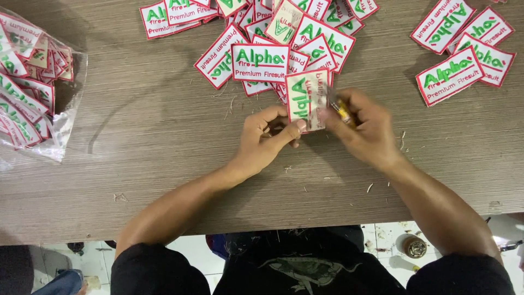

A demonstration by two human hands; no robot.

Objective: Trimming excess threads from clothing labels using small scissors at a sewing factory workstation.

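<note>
White embroidered patch [306, 99] is pinched by the left hand [266, 139]; the right hand [364, 127] grips a blurred, perhaps yellow tool [343, 111] beside it.

Both forearms angle in; left hand [267, 139] pinch grip, right hand [363, 128] fingers curled, blurred.

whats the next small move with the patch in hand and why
Probably bring the small yellow tool in the right hand to the edge of the patch, since the left hand pinches that patch upright and the tool sits right beside its right edge. The blur hides whether they touch.
</note>
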